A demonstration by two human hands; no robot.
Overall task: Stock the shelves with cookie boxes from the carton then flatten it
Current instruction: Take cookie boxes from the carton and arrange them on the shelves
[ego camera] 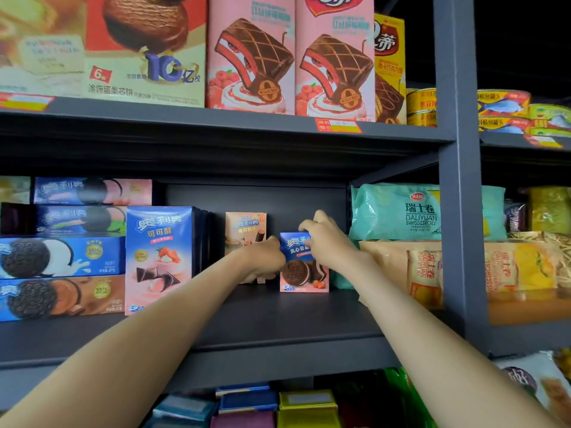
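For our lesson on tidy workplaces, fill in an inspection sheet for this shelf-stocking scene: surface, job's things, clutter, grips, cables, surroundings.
Surface: dark shelf, middle level.
Job's things: cookie box upright near the back; orange box to its left, further back; blue boxes stand further left; carton not in view.
Clutter: nothing seen.
Grips: right hand curled over the cookie box's top; left hand at its left edge, fingers hidden.
Cables: nothing seen.
Surroundings: pink boxes on the shelf above; roll bags at right.

The cookie box (304, 267) is blue above, pink below; the shelf (278, 319) dark grey; upper boxes (250, 57) pink with brown lattice cakes.
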